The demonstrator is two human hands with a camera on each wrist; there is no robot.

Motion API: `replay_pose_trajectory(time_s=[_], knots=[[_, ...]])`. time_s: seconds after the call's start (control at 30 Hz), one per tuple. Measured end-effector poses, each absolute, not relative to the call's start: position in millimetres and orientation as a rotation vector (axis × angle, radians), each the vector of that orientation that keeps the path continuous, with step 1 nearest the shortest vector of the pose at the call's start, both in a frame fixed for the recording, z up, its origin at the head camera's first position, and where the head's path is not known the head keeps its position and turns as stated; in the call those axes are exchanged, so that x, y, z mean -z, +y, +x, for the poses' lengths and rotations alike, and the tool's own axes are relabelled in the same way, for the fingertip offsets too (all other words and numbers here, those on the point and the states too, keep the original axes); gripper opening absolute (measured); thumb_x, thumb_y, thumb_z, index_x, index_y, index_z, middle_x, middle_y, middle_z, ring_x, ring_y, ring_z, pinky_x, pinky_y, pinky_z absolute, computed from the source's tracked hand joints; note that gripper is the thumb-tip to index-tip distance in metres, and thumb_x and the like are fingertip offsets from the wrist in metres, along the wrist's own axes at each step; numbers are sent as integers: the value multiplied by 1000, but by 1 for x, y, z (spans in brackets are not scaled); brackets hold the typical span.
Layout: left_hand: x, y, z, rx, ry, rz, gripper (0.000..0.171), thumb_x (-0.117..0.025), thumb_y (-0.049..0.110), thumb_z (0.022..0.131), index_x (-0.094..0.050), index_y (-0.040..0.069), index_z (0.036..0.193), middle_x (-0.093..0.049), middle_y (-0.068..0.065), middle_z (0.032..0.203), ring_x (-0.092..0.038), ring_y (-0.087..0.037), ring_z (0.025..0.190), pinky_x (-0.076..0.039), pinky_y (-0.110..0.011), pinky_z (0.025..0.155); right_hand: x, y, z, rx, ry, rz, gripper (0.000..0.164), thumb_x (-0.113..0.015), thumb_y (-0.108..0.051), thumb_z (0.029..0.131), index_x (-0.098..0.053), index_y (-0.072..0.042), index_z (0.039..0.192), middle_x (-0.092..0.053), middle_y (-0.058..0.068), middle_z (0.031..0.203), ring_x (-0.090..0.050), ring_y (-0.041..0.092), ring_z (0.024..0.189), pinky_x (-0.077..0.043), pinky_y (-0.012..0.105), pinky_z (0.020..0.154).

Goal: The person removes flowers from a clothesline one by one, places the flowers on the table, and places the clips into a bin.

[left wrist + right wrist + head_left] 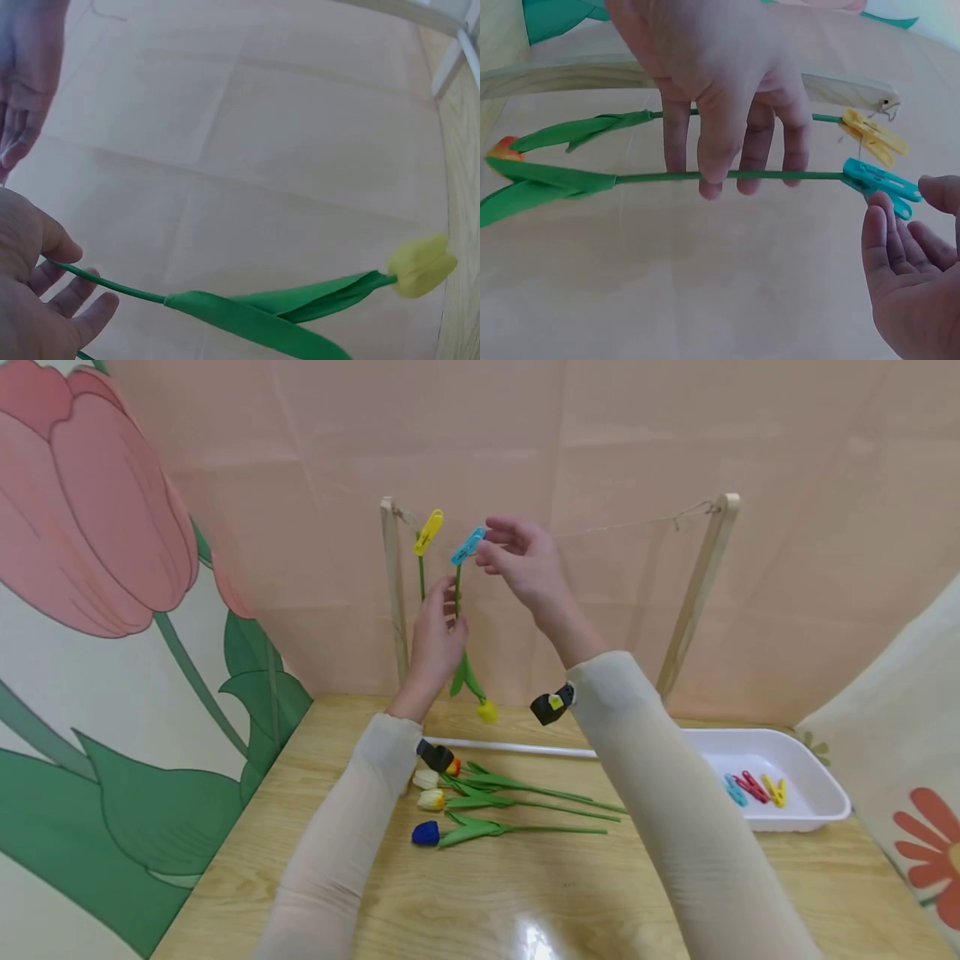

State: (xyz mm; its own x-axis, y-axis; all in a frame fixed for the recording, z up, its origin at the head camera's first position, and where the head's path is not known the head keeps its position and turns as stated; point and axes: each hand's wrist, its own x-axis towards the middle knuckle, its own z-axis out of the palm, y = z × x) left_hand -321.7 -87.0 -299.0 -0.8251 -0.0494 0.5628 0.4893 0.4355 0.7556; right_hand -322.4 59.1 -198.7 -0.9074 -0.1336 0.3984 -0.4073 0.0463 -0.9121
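A yellow artificial tulip (422, 265) hangs bloom-down from a blue clothespin (468, 547) at the end of its green stem. My left hand (438, 635) holds that stem lightly between thumb and fingers, below the clothespin. My right hand (525, 560) is beside the clothespin's handle end, thumb and fingertips parted around it; whether they touch it I cannot tell. To the left, a yellow clothespin (429, 532) holds another stem; in the right wrist view an orange-red bloom (505, 156) shows at its far end, partly behind leaves.
A thin string (637, 523) runs between two wooden posts (697, 597). Several tulips, one a blue tulip (426, 833), lie on the wooden table (510, 902). A white tray (813, 777) at right holds several clothespins (752, 787). A white bar (517, 747) spans the base.
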Motion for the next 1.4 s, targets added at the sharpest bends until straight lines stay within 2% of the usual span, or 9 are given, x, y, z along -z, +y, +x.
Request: replay_pose_trajectory(time_s=[0.3,0.63,0.77,0.9,1.03,1.2,1.4], knots=[[300,-89,-321,1436,-2127,-388,48,-60,-6,96,-49,5,142,-62,-15,121,-65,-27,108,-59,-33,86,199,48,-322,-1976,-2089,492,36,-71,-13,95,-64,-3,129,-69,10,112,-69,20,90,-58,30,88],[298,-94,-318,1401,-2129,-350,47,-62,-5,96,-52,7,140,-61,-13,118,-64,-26,105,-60,-32,79,196,41,-320,-1989,-2113,441,34,-71,-15,95,-66,-3,126,-71,7,107,-69,18,87,-58,30,86],[299,-94,-318,1408,-2126,-347,46,-63,-5,96,-53,8,139,-62,-13,116,-64,-26,104,-60,-31,77,196,43,-318,-2005,-2092,433,22,-71,-15,95,-67,-6,116,-71,6,102,-71,18,80,-57,28,75],[300,-95,-320,1455,-2083,-394,46,-62,-9,94,-54,5,137,-62,-16,114,-65,-29,101,-61,-31,75,196,47,-316,-2026,-1995,422,13,-72,-15,94,-68,-8,104,-72,6,95,-69,16,65,-53,24,60],[301,-94,-320,1475,-2047,-449,44,-62,-11,93,-56,2,134,-63,-20,112,-66,-31,97,-61,-34,73,194,51,-314,-2040,-1900,425,11,-72,-15,94,-69,-8,101,-71,4,92,-65,13,57,-50,21,54],[306,-93,-317,1464,-2057,-485,41,-63,-11,93,-57,2,132,-64,-20,112,-66,-27,95,-60,-31,71,192,59,-309,-2048,-1791,433,14,-73,-15,93,-68,-7,103,-70,5,93,-64,16,62,-52,22,57],[309,-93,-310,1435,-2058,-547,37,-64,-10,92,-60,-1,128,-65,-19,108,-68,-28,90,-60,-29,66,190,77,-305,-2011,-1730,501,22,-73,-13,93,-67,-4,112,-70,6,99,-68,22,87,-58,25,72]])
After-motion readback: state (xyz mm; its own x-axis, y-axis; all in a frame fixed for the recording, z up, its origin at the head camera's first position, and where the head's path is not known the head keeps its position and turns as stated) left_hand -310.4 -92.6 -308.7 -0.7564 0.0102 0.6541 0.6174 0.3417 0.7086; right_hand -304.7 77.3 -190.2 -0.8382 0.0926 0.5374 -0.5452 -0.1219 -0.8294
